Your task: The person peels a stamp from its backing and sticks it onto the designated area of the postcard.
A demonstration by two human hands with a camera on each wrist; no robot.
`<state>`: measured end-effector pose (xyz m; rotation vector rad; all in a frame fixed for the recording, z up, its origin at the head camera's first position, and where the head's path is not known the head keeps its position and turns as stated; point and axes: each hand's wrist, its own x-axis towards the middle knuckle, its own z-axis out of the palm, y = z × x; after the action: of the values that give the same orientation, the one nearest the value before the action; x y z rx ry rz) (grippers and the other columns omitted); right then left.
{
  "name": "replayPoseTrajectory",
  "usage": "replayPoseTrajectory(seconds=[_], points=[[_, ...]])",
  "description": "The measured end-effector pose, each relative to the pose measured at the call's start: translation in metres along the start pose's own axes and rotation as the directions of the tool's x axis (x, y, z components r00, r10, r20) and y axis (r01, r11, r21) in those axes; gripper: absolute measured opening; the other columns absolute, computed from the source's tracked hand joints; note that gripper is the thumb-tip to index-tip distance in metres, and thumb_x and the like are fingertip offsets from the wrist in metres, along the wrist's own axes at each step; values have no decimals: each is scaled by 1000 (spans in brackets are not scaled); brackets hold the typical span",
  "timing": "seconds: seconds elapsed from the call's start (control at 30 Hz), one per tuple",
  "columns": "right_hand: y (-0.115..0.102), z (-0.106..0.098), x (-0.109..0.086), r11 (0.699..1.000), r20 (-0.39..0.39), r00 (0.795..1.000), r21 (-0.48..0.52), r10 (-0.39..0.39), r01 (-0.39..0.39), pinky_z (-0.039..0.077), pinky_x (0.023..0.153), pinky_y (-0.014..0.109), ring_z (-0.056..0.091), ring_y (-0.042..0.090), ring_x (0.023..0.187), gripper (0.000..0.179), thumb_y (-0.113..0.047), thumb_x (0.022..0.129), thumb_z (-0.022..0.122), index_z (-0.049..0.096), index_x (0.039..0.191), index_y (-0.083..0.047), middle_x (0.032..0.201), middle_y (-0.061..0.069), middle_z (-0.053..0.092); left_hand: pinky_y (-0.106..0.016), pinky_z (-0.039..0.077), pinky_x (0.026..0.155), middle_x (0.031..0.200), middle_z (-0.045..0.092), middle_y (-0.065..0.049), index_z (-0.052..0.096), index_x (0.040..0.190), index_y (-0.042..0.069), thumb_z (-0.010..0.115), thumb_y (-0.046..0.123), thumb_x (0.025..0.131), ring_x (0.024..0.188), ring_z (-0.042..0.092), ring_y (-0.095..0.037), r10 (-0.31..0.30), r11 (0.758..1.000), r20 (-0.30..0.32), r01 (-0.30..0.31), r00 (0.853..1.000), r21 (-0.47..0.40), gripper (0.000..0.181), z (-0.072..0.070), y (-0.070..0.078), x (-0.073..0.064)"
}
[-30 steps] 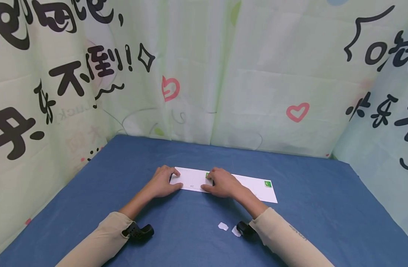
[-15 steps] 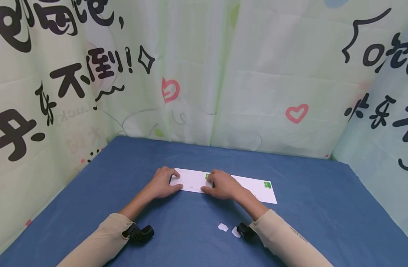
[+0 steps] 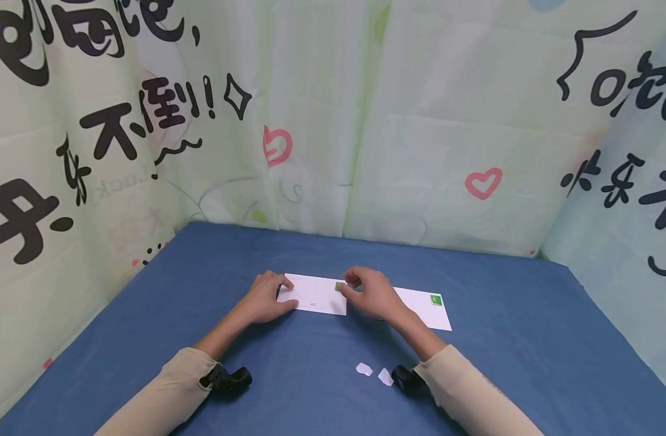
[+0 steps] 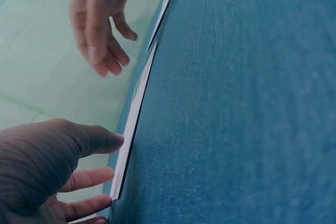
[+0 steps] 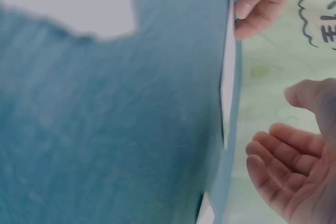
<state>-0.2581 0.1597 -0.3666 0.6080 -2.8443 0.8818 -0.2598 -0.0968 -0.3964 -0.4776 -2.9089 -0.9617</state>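
Note:
On the blue cloth, a white envelope (image 3: 315, 295) lies flat with a green stamp (image 3: 339, 286) at its upper right corner. My left hand (image 3: 268, 297) rests at the envelope's left end, thumb and fingertips touching its surface near the edges, as the left wrist view also shows. Just off the other end hovers my right hand (image 3: 373, 293), its fingers loosely bent and holding nothing; in the right wrist view its palm (image 5: 310, 182) shows bare. A second envelope (image 3: 428, 312) with a green stamp (image 3: 436, 300) lies to the right, its left part hidden behind the right hand.
Two small white paper scraps (image 3: 363, 369) lie nearer the front, beside the right wrist camera (image 3: 407, 379). A printed curtain (image 3: 420, 121) hangs behind the blue table (image 3: 256, 393) and along both sides.
My right hand has let go of the left envelope's right end, rising and shifting a little to the right, so that end now shows. The left hand has stayed put.

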Motion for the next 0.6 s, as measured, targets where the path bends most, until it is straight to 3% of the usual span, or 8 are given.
replayPoseTrajectory(seconds=[0.1,0.23,0.43,0.6], points=[[-2,-6,-2,995,-34,999,99,36,-32,54,89,46,68,27,102,28,-25,100,67,70,117,-2,109,10,72,-53,42,101,120,58,-20,69,114,3,77,22,89,116,50,-38,1,1000,0,-1,1000,4,32,0,0,1],[-4,-13,-5,965,-13,992,234,127,-120,55,85,41,67,25,101,29,-28,101,65,71,119,-6,109,8,72,-54,42,101,119,59,-20,69,113,3,77,22,89,116,50,-38,15,1000,-1,-15,1000,3,32,1,-1,2],[-8,-21,-13,848,94,969,469,228,-245,55,91,45,68,31,110,40,-32,103,62,65,129,-1,119,16,71,-55,42,100,118,59,-21,69,113,3,77,22,88,115,50,-39,30,1000,-11,-30,1000,-8,32,3,-3,2],[-13,-29,-18,769,138,956,569,260,-291,55,88,37,69,25,109,43,-35,103,62,65,129,-2,121,15,72,-55,42,100,117,60,-21,69,112,2,77,21,88,114,51,-40,41,999,-26,-42,999,-12,31,1,-4,2]])
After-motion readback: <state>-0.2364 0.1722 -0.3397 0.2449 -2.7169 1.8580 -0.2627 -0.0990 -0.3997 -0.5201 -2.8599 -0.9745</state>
